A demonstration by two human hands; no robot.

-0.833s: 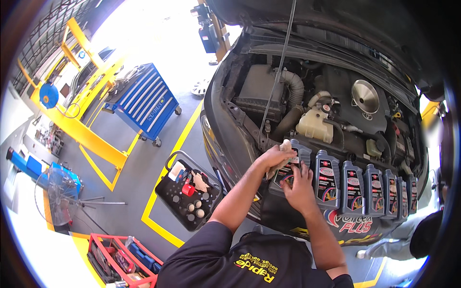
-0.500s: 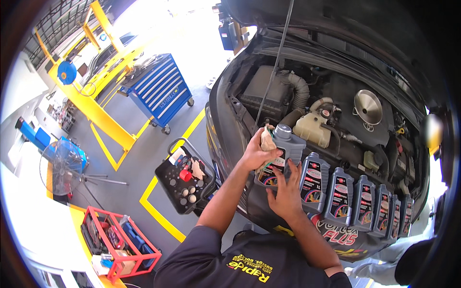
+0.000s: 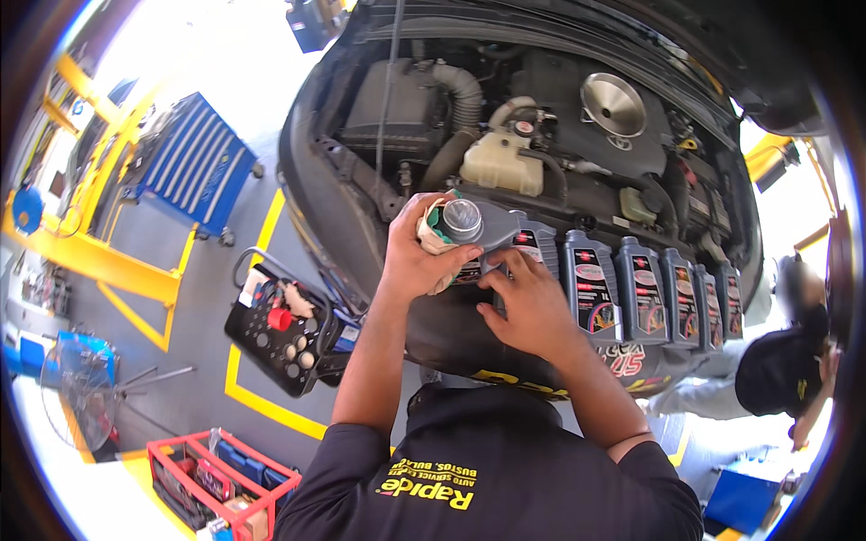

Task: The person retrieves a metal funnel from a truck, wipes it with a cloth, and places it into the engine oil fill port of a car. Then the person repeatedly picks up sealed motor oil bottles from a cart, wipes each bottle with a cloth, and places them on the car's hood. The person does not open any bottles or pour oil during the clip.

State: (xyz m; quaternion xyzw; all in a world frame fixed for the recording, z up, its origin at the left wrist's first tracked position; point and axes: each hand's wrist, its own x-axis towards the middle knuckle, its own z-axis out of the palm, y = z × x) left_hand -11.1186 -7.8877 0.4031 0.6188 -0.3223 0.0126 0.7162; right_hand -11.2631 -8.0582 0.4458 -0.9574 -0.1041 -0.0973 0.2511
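I hold a grey oil bottle (image 3: 494, 233) up in front of the open engine bay. My left hand (image 3: 408, 260) wraps its neck with a pale rag (image 3: 431, 238), just beside the silver cap (image 3: 462, 217). Lower on the bottle's side, my right hand (image 3: 532, 308) supports its body. Several more grey bottles (image 3: 642, 290) with coloured labels stand in a row on the car's front edge, to the right of the held one. A metal funnel (image 3: 613, 105) sits in the engine at the back.
A white coolant tank (image 3: 501, 162) and a hood prop rod (image 3: 390, 90) lie behind the bottle. Left of the car are a black tool cart (image 3: 275, 332), a blue tool chest (image 3: 194, 167), a yellow lift (image 3: 99, 261) and a red crate (image 3: 212, 482). Another person (image 3: 785, 370) crouches at right.
The bottle at the left end of the row has come up off the car's edge into both hands, and its cap now points toward me.
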